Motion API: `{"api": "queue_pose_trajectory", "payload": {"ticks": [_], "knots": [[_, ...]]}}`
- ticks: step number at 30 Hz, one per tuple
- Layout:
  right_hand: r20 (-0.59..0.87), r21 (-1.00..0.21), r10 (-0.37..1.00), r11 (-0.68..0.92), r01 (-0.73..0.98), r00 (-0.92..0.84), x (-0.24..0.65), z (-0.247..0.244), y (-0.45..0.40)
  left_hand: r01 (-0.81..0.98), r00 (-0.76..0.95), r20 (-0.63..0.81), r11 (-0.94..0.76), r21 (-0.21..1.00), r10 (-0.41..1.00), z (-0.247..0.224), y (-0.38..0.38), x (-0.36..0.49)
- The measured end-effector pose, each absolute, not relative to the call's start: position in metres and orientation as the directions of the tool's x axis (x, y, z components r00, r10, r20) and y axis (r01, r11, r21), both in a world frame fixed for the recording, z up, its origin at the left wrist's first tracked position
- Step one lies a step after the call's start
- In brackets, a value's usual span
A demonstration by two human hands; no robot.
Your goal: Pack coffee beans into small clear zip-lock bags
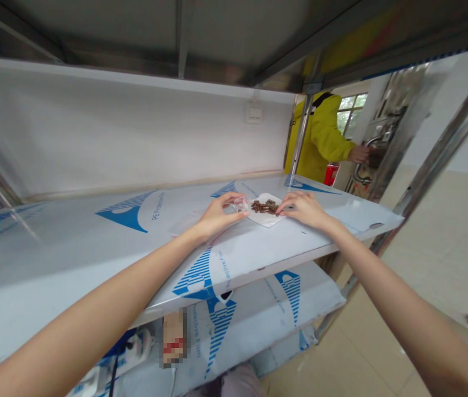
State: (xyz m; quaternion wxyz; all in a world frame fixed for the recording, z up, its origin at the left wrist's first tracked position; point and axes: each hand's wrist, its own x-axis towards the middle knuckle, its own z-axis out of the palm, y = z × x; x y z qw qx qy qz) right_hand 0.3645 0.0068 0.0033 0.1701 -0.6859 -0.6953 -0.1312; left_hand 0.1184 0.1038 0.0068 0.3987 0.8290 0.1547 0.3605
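On the film-covered shelf (167,226) sits a small white dish (267,223) holding several small dark brown pieces (264,207); their exact kind is too small to tell. At the dish's left edge, my left hand (219,214) is closed on a clear plastic bag (240,203), thumb and fingers around its sides. My right hand (304,208) reaches in over the right rim. Its fingertips are pinched together at the brown pieces, seemingly on one of them. Beneath my left wrist lies another piece of clear plastic (184,221), partly hidden by the arm.
Overhead runs a metal shelf (134,49), with metal posts (302,132) at the sides. A lower shelf (254,309) holds a pixelated box (173,337) and white items (138,350). Behind the rack, a person in a yellow jacket (324,129) grips a door handle (368,160).
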Motion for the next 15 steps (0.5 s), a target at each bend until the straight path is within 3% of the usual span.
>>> {"api": "queue_pose_trajectory", "payload": {"ticks": [11,15], "knots": [[0.380,0.023,0.921,0.083,0.996,-0.086,0.3584,0.0043,0.0139,-0.026,0.690,0.477,-0.640,0.768,0.544,0.0058,0.1045,0.1194],[0.435,-0.099,0.894,0.162,0.982,-0.104,0.3547,0.0066,0.0161,-0.039,0.693,0.487,-0.646,0.762,0.532,0.0047,0.1064,0.1200]]}}
